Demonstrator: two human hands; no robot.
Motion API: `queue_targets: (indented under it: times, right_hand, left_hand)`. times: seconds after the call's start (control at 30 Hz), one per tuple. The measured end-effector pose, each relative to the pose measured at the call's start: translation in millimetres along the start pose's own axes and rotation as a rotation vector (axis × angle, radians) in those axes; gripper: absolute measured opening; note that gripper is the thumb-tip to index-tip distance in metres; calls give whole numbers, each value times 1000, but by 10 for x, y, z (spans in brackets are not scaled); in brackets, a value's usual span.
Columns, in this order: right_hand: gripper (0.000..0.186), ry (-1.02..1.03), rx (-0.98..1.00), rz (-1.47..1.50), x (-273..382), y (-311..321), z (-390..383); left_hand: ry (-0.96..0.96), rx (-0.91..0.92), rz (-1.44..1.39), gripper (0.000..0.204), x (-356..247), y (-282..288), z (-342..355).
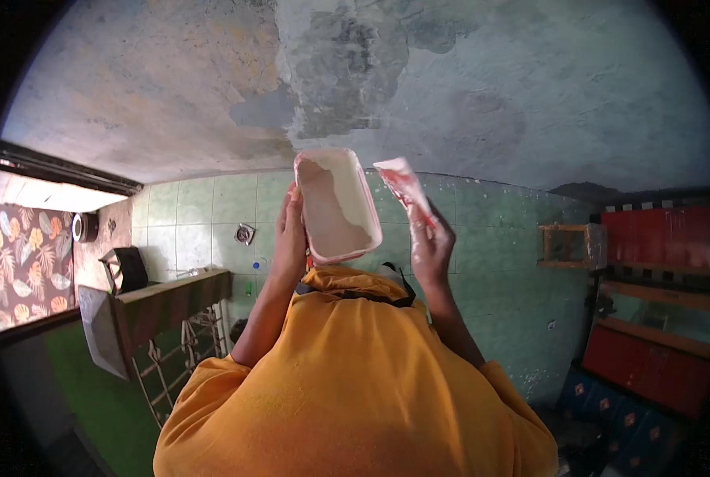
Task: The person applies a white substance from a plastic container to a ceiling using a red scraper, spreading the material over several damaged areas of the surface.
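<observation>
A: Left grip (pixel 291 226)?
B: Closed on the tub (pixel 366 191), along its left long side, fingers up by the rim

A: Right grip (pixel 433 246)?
B: Closed round the near end of a flat scraper (pixel 401 181), red and white, smeared

A: Where's the tub from the right grip?
B: Left and a bit farther from the body, clear gap. Left hand is the nearer one, it's touching

A: Axes?
B: Tub's long axis runs away from the body, far end tipped slightly left. Scraper leans the same way, more so; its tip sits beside the tub's far right corner. Looks apart, can't judge depth

A: Inside?
B: Pale paste (pixel 329 215) down the left and near end, bare strip far right

A: Beyond?
B: Wall (pixel 530 95) ahead, grey patch (pixel 335 71) straight past the tub; green tiled floor (pixel 490 294) below
</observation>
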State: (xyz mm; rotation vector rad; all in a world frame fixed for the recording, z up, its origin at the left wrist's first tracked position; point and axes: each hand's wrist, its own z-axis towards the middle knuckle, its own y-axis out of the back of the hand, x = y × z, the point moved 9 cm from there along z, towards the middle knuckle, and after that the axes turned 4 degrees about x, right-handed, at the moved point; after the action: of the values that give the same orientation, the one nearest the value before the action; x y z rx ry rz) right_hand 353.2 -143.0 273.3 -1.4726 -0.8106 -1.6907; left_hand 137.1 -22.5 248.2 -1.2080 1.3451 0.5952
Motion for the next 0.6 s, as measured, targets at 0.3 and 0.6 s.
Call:
queue_targets:
  times: [0.3, 0.6]
  right_hand:
    - [37, 85, 277, -41, -191, 559, -352]
    - [45, 395, 446, -311, -246, 916, -441]
  left_hand:
    - [186, -115, -310, 62, 774, -683, -477]
    - [94, -180, -179, 61, 1048, -1063, -902]
